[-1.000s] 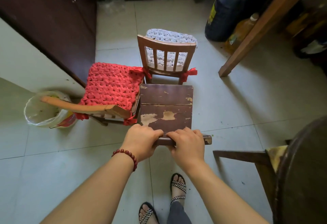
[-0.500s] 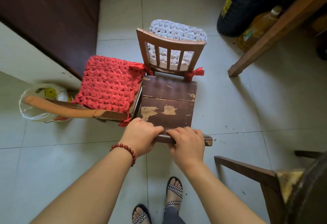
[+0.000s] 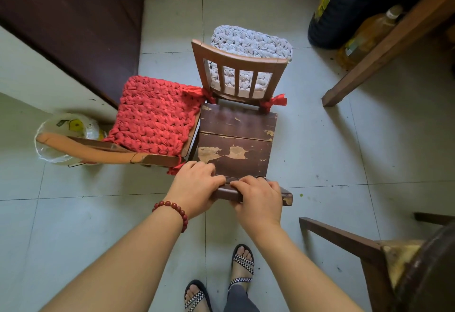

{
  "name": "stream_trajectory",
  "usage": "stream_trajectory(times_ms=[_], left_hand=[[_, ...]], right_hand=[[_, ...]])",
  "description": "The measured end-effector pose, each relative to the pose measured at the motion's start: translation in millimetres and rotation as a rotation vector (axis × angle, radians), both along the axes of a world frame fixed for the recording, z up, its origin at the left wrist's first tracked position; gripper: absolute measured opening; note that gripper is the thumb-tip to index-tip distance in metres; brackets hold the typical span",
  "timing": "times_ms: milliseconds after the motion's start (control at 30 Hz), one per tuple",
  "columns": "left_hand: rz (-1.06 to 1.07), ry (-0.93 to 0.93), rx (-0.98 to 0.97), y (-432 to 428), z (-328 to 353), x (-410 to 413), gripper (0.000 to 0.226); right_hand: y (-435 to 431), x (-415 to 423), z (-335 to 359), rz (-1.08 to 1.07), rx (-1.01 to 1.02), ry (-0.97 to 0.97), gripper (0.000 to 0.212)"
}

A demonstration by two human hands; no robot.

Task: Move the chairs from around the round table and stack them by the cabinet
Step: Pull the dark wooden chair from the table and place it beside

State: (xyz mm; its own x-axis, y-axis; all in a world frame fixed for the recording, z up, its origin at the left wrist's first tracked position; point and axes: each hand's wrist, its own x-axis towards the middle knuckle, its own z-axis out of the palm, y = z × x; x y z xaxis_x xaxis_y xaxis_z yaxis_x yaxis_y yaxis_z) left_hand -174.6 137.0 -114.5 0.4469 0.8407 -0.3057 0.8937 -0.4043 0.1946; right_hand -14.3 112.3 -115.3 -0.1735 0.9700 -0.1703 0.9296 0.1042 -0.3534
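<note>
Wood, dark and chipped, forms the top rail of the bare chair (image 3: 236, 144), which is clenched by the left hand (image 3: 197, 188) and right hand (image 3: 258, 196), knuckles up. Three chairs are grouped: red-cushioned chair (image 3: 152, 117) at ten o'clock, grey-cushioned chair (image 3: 246, 65) at twelve. Farther, the dark cabinet (image 3: 73, 16) stands at eleven.

Floor (image 3: 320, 154) is pale greenish tile with thin grout lines and a few dark specks, pretty well lit with soft shadows. White wall (image 3: 32, 75) on the left, and a slanted wooden leg (image 3: 384, 48) comes down top right. Behind that leg sit a big dark jug (image 3: 344, 8) and a bottle of yellow oil (image 3: 366, 35).
</note>
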Motion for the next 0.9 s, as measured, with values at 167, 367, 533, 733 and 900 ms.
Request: stream_trajectory(times_ms=[167,367,533,733,900], left_hand=[[0.172,-0.087,0.008,-10,1,4,0.024],[0.297,-0.131,0.003,-21,25,-2,0.040],[0.385,-0.166,0.040,-29,63,-3,0.041],[0.454,-0.244,0.141,-35,127,6,0.034],[0.454,-0.309,0.230,-45,183,13,0.029]], right_hand=[[1,1,6,0.002,-0.063,0.080,0.026],[1,5,23,0.030,-0.104,0.209,0.036],[3,5,57,-0.030,-0.053,0.290,0.037],[5,7,116,-0.082,0.022,0.355,0.029],[-7,3,169,-0.129,0.085,0.453,0.024]])
